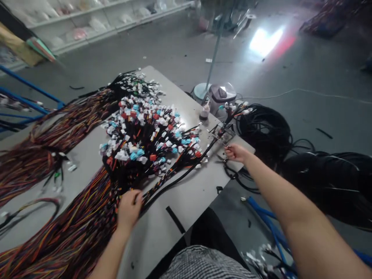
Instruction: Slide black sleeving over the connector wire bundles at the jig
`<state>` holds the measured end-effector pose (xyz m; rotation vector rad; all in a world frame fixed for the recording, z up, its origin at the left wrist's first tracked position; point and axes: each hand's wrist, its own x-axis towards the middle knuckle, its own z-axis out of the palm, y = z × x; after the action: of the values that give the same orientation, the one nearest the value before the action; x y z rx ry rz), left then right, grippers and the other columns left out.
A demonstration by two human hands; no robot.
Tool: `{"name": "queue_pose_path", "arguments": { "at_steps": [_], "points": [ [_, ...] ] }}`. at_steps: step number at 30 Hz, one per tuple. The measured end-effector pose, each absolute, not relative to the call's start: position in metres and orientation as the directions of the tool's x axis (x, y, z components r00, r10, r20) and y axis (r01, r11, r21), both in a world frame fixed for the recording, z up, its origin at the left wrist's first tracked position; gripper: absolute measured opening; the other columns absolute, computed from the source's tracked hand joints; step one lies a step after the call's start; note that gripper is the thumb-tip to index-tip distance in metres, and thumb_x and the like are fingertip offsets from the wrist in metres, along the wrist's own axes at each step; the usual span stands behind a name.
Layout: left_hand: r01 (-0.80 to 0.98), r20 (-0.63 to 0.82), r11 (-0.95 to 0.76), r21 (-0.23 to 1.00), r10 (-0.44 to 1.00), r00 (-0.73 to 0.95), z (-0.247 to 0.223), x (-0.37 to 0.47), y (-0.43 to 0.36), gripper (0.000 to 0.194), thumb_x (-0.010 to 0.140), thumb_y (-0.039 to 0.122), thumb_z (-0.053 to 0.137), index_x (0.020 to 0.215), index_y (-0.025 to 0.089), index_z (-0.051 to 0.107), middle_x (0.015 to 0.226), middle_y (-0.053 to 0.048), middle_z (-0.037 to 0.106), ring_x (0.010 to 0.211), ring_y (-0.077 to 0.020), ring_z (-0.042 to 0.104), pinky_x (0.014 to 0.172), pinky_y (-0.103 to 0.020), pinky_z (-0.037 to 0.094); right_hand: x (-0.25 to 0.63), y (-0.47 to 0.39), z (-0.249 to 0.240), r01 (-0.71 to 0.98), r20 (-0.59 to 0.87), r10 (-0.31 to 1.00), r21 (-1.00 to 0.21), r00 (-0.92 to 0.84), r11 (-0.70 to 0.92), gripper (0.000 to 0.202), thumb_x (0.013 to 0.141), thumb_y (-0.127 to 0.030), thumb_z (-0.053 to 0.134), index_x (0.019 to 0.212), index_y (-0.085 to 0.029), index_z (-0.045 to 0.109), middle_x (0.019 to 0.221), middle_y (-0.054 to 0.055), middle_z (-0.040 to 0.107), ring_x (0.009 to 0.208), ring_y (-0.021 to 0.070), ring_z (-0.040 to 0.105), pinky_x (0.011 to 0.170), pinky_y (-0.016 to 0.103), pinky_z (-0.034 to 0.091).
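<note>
My left hand (129,207) is curled at the near end of a taped wire harness (162,181), with its fingertips partly hidden. Beside that harness runs a smooth black tube (184,171), and both lead up toward a small metal fixture (222,133) at the table's right corner. Next to the fixture, my right hand (236,153) is closed in a pinch; whatever is between its fingertips is too small to make out. Scissors (222,159) lie just below this hand. Left of the harness stands a dense cluster of white, blue and red connectors (145,130).
Long bundles of coloured wire (78,221) cover the table's left side (87,166). A small bottle (205,111) stands near the far edge, with a grey bin (222,93) behind it. Coils of black tubing (261,126) lie on the floor at right. A black strip (175,219) lies near me.
</note>
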<state>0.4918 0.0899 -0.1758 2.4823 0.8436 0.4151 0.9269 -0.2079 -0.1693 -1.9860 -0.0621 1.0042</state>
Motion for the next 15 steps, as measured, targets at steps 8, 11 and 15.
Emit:
{"name": "queue_pose_path", "arguments": {
  "at_steps": [8,11,15],
  "points": [
    [0.258,-0.065,-0.435,0.863,0.411,0.909,-0.182,0.862,-0.044,0.044,0.098,0.045,0.035,0.091,0.017,0.068,0.098,-0.012,0.070,0.099,-0.0232,0.062,0.092,-0.036,0.047,0.882,-0.312,-0.200,-0.467,-0.710,0.504,-0.704,0.492,-0.536,0.044,0.071,-0.062,0.053,0.066,-0.019,0.043,0.052,-0.003,0.044,0.041,0.0082,0.037,0.041,0.020,0.025],
    [0.542,-0.472,-0.113,0.833,0.365,0.802,-0.192,0.921,-0.056,0.056,0.097,0.057,0.033,0.081,0.016,0.067,0.081,-0.011,0.070,0.078,-0.0215,0.065,0.069,-0.032,0.050,0.815,-0.328,-0.224,-0.499,-0.747,0.495,-0.665,0.445,-0.555,0.049,0.071,-0.067,0.051,0.072,-0.018,0.050,0.058,-0.001,0.050,0.046,0.0118,0.048,0.043,0.021,0.030],
    [0.637,-0.673,0.244,0.731,0.102,0.733,-0.205,0.939,-0.053,0.061,0.087,0.071,0.045,0.082,0.013,0.064,0.069,-0.006,0.065,0.043,-0.0086,0.046,0.042,-0.021,0.030,0.756,-0.280,-0.244,-0.233,-0.714,0.434,-0.630,0.550,-0.741,0.038,0.090,-0.047,0.043,0.066,-0.017,0.050,0.061,0.003,0.054,0.054,0.0139,0.053,0.052,0.024,0.035]
  ]
}}
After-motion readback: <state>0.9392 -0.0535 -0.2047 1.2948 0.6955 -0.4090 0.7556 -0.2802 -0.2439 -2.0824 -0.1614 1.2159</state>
